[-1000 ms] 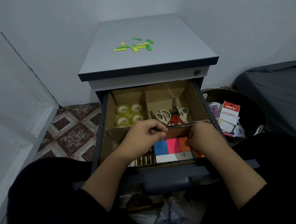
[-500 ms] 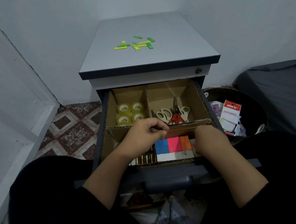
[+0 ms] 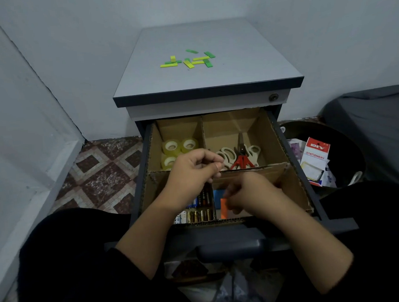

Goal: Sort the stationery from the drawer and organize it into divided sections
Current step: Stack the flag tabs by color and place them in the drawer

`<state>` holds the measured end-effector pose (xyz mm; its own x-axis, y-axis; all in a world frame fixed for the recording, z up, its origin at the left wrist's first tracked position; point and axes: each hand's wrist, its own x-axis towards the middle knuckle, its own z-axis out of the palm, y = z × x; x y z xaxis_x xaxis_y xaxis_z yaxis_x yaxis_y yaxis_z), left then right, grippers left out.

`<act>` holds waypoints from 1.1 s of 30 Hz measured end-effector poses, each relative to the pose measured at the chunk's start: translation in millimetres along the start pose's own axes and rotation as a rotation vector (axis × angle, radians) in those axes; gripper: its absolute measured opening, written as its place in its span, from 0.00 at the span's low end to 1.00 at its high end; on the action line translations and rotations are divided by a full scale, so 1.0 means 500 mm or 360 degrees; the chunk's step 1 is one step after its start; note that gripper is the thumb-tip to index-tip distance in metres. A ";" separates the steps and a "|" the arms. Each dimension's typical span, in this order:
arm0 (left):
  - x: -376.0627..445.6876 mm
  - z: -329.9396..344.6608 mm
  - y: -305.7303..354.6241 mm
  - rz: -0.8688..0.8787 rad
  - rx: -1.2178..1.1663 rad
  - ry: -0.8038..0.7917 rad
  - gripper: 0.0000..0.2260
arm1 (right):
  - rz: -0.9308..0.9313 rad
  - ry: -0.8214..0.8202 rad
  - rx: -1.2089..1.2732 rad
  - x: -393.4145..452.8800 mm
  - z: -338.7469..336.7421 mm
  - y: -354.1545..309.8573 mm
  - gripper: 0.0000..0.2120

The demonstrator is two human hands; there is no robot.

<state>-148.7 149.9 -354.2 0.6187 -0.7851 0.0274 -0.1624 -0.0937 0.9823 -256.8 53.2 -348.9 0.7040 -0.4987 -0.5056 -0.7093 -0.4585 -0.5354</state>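
Sitting open at the front of a grey cabinet [image 3: 213, 80] is a drawer [image 3: 309, 191] with a brown cardboard divider [image 3: 252, 171] that makes four boxes. In the back left box are rolls of clear tape [image 3: 180, 147]. In the back right box are scissors [image 3: 238, 155], some with cream handles and one pair with red handles. In the front left box lie batteries [image 3: 200, 214]; the writing on them is too small to read. In the front right box are coloured sticky notes [image 3: 222, 207], blue and orange, partly hidden.

The left hand [image 3: 190, 174] is above the middle of the drawer with its fingers curled and its thumb and first finger pressed together. It may be pinching something tiny, but I cannot tell what. The right hand [image 3: 249, 194] is down in the front right box with its fingers bent on the orange sticky notes. It is blurry, so I cannot tell if it grips them.

On top of the cabinet are little green and yellow strips [image 3: 188, 60], well apart from the drawer. To the right stands a dark bin [image 3: 346, 143]. Inside it is a red and white packet [image 3: 315, 158] that says "DIY" and "STATIONERY".
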 end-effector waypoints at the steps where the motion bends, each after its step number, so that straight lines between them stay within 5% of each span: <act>1: 0.000 0.000 -0.001 0.0002 0.0001 -0.0003 0.05 | -0.0037 0.0028 -0.0049 0.004 0.012 -0.007 0.05; 17: 0.001 0.000 -0.003 0.0000 -0.0018 -0.0052 0.05 | -0.0164 0.0139 -0.0320 0.034 0.044 -0.006 0.07; 20: -0.001 -0.001 -0.003 0.0007 0.0005 -0.0048 0.05 | -0.0020 0.0169 -0.0390 0.034 0.023 0.012 0.05; 25: 0.000 -0.003 0.000 -0.0015 0.0009 -0.0043 0.05 | 0.0170 0.0600 -0.0771 0.008 -0.038 0.064 0.05; 33: -0.003 -0.003 0.000 -0.0018 -0.0006 -0.0060 0.07 | 0.0290 0.0474 -0.0739 0.007 -0.028 0.075 0.07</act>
<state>-148.7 152.0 -354.2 0.5909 -0.8067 0.0095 -0.1528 -0.1003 0.9831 -281.4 24.1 -361.5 0.5765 -0.7544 -0.3137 -0.8065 -0.5870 -0.0706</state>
